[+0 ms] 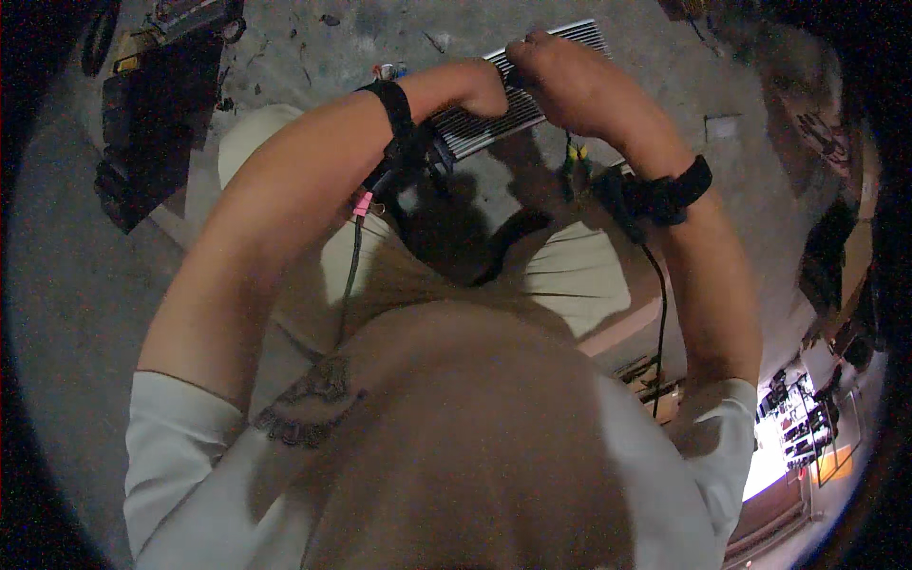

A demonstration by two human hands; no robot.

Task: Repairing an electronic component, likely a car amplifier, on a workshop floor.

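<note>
A silver ribbed metal panel point(480, 133), dark along its near-left end, lies at a slant in front of me at the top of the view. My left hand point(483, 87) rests over its middle, its fingers mostly hidden behind the hand. Beside it, my right hand point(560, 81) is closed with bent fingers over the panel's upper part. A small dark piece point(514, 78) shows between the two hands; its kind cannot be made out. Both wrists wear black straps with devices, the left one point(394, 114) and the right one point(665, 195).
Yellow-green handled pliers point(576, 157) are just below the panel. Small red and blue item point(389, 70) lies beyond my left forearm. Cables run from both wrist devices, one with a pink tag point(362, 203). Dark gear point(161, 114) stands at left; cardboard point(858, 271) is at right.
</note>
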